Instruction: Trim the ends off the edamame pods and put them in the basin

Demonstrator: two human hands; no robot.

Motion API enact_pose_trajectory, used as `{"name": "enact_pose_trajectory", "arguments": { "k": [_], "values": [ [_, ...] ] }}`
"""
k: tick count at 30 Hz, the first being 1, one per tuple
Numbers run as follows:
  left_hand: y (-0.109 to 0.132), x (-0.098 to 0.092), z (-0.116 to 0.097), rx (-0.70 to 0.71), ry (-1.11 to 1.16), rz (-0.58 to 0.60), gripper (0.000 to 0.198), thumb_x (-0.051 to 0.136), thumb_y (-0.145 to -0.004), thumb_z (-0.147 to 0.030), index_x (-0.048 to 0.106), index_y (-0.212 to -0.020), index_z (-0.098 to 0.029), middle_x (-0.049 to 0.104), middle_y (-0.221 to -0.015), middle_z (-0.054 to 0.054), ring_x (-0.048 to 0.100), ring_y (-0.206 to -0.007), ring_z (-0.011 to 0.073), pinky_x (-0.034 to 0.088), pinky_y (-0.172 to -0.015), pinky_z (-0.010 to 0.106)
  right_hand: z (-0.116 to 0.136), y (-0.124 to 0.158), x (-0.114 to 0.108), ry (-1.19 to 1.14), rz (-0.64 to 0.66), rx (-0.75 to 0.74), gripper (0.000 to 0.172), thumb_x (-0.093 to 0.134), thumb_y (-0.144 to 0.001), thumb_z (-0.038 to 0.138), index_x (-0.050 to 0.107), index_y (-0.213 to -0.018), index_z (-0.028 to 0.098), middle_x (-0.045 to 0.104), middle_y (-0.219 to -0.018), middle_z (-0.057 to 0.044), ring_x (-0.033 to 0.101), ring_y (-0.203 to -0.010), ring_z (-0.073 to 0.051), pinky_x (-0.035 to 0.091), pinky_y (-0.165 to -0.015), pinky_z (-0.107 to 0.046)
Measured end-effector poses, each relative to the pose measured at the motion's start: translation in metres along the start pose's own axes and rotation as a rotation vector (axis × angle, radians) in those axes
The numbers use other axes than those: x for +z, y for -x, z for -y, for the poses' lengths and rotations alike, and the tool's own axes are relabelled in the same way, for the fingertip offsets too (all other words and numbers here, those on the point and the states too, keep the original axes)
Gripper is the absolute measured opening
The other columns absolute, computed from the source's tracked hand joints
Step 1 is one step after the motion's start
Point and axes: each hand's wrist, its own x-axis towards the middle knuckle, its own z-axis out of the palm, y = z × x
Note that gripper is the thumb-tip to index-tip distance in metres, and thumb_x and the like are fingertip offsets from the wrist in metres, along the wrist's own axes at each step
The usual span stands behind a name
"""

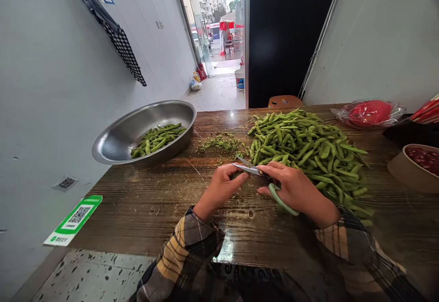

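Note:
My right hand (291, 187) grips a pair of scissors (252, 169) with pale green handles. The blades point left and are parted, their tips by the fingers of my left hand. My left hand (223, 184) is pinched closed on a green edamame pod, which the fingers mostly cover. Just beyond my right hand lies a large heap of edamame pods (305, 144). A small pile of cut green trimmings (222, 143) sits beyond my left hand. At the left stands a wide steel bowl (113, 137) with some pods (159, 138) inside.
All this is on a dark wooden table (164, 219). To the right are a red item in clear plastic (370, 112) and a paper tub (399, 167) of dark red contents. A green QR card (75, 219) lies at the left edge. Behind, a doorway (219, 64) opens outside.

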Motion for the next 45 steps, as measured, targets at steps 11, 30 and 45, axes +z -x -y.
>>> {"name": "enact_pose_trajectory", "arguments": {
  "k": [11,30,45],
  "values": [
    [-0.003,-0.005,0.011,-0.097,0.209,-0.036,0.017,0.068,-0.076,-0.032,0.069,-0.082,-0.016,0.059,-0.070,0.000,0.047,-0.057,0.0087,0.037,-0.052,0.020,-0.005,0.000,-0.002,0.033,0.037,-0.006,0.038,0.062,-0.087,0.037,0.060,-0.122,0.024,0.068,-0.104,-0.006,0.066,-0.086,-0.021,0.051,-0.074,-0.032],
    [-0.005,-0.001,0.010,-0.194,0.775,-0.202,0.030,0.075,-0.068,-0.030,0.056,-0.087,-0.017,0.046,-0.057,-0.007,0.037,-0.045,0.0041,0.026,-0.037,0.014,-0.003,-0.003,0.006,-0.027,-0.125,0.111,0.049,0.070,-0.081,0.037,0.055,-0.126,0.024,0.063,-0.107,-0.006,0.064,-0.079,-0.019,0.055,-0.072,-0.036],
    [-0.005,-0.002,0.014,-0.211,0.809,-0.119,0.026,0.073,-0.072,-0.027,0.055,-0.088,-0.016,0.061,-0.070,-0.001,0.040,-0.047,0.0031,0.027,-0.037,0.012,-0.003,-0.002,0.005,0.018,-0.146,0.060,0.037,0.063,-0.087,0.036,0.059,-0.120,0.020,0.065,-0.104,-0.008,0.065,-0.083,-0.021,0.052,-0.071,-0.033]
  ]
}}
